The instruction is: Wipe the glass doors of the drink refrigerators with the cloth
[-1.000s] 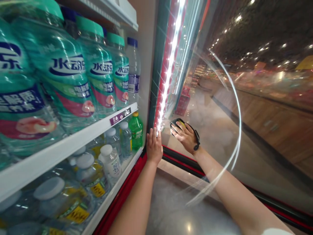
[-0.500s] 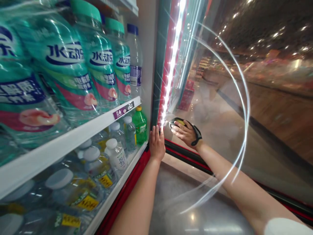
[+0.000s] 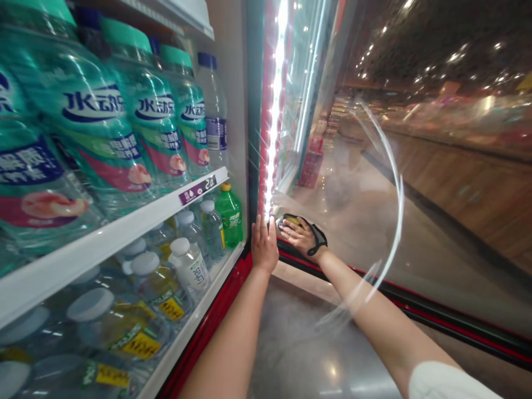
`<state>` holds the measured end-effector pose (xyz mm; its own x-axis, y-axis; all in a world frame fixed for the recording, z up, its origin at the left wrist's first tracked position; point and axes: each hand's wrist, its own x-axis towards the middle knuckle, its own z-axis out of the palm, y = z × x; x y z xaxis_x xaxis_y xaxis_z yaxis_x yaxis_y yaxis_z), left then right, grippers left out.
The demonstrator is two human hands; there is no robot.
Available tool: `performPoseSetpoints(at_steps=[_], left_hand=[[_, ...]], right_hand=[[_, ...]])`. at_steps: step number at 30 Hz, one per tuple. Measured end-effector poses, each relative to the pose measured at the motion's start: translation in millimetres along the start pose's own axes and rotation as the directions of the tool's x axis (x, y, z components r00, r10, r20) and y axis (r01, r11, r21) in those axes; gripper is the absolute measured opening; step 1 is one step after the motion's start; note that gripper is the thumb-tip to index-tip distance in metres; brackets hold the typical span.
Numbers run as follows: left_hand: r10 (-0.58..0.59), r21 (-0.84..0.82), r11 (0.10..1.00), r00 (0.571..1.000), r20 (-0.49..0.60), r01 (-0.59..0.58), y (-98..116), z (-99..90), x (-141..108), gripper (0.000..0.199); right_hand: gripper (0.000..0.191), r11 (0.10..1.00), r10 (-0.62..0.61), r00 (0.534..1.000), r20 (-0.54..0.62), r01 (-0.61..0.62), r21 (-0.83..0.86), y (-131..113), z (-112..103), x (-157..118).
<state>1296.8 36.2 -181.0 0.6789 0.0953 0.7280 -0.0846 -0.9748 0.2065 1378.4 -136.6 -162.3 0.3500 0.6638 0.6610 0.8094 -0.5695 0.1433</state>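
My left hand (image 3: 265, 245) lies with its fingers extended against the red and black frame at the hinge side of an open cooler, at the foot of a bright light strip (image 3: 272, 133). To its right, my right hand (image 3: 298, 234) is spread on the inner face of the glass door (image 3: 353, 221), low down. A black strap (image 3: 319, 241) wraps round that hand and wrist, and a yellow and black object (image 3: 291, 220) shows behind its fingers; whether it is gripped or only strapped on is unclear. Nothing shows in my left hand.
Teal-capped bottles (image 3: 95, 111) fill the upper shelf (image 3: 112, 241) at left. Below stand white-capped bottles (image 3: 191, 263) and a green bottle (image 3: 229, 215). A grey floor (image 3: 307, 354) lies beneath my arms. Through the glass show a red box (image 3: 311, 162) and a wood-fronted counter (image 3: 465, 188).
The view has shifted, so the shelves and the light strip sit further left. My right hand appears slightly lower and closer to my left hand. Both keep their fingers extended.
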Motion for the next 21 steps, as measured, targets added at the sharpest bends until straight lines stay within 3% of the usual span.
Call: performPoseSetpoints(at_steps=[4,8,12,15,18,21], left_hand=[[0.049,0.008,0.999,0.999,-0.006,-0.049,6,-0.2,4,0.068],[0.095,0.007,0.995,0.995,-0.001,-0.095,17,2.8,3,0.067],[0.214,-0.008,0.977,0.977,-0.005,-0.214,36,8.6,4,0.075],[0.279,-0.042,0.959,0.96,-0.022,-0.28,53,15.1,8,0.084],[0.306,-0.086,0.947,0.951,-0.054,-0.309,70,21.1,12,0.088],[0.361,-0.134,0.921,0.931,-0.055,-0.365,87,23.2,14,0.088]], right_hand=[[0.049,0.985,0.027,0.999,-0.033,-0.032,-0.169,10,-22,-35],[0.043,0.966,-0.011,0.998,-0.066,-0.006,-0.259,-2,-17,-77],[0.037,0.965,-0.055,0.998,-0.036,0.044,-0.26,4,-25,-81],[0.042,0.957,0.076,0.992,-0.104,-0.102,-0.273,21,-54,-82],[0.048,0.931,0.195,0.961,-0.196,-0.245,-0.271,31,-78,-107],[0.049,0.952,0.186,0.972,-0.142,-0.215,-0.22,32,-82,-138]])
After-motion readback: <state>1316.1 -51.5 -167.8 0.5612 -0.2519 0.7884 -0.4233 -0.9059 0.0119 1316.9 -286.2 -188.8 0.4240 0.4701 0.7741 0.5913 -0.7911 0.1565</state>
